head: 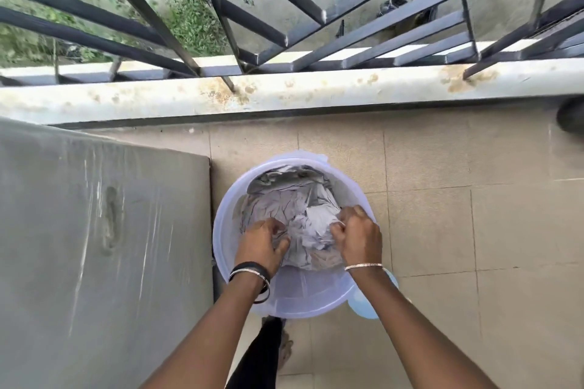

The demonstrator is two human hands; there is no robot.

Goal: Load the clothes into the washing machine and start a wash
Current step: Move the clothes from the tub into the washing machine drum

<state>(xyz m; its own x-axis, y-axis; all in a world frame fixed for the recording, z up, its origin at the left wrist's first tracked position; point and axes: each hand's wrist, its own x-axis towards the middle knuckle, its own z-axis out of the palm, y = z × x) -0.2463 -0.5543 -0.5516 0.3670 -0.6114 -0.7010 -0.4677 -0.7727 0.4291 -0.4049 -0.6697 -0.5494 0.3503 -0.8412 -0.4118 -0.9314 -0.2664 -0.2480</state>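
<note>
grey clothes (303,224) bunched between both hands, in upright bucket (221,230).

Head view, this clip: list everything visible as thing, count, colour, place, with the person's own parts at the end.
bucket: one, translucent white, on the tiled floor at centre.
clothes: a crumpled pile, grey and white, inside the bucket.
covered appliance: one, under a grey cover, left of the bucket.
floor tiles: beige, around the bucket.
ledge: one, stained white, beyond the floor.
railing: dark metal bars, above the ledge.
foliage: green, beyond the bars.
bangles: silver on the right wrist, dark and silver on the left.
left hand: fingers gripping the clothes.
right hand: fingers gripping the clothes.
</note>
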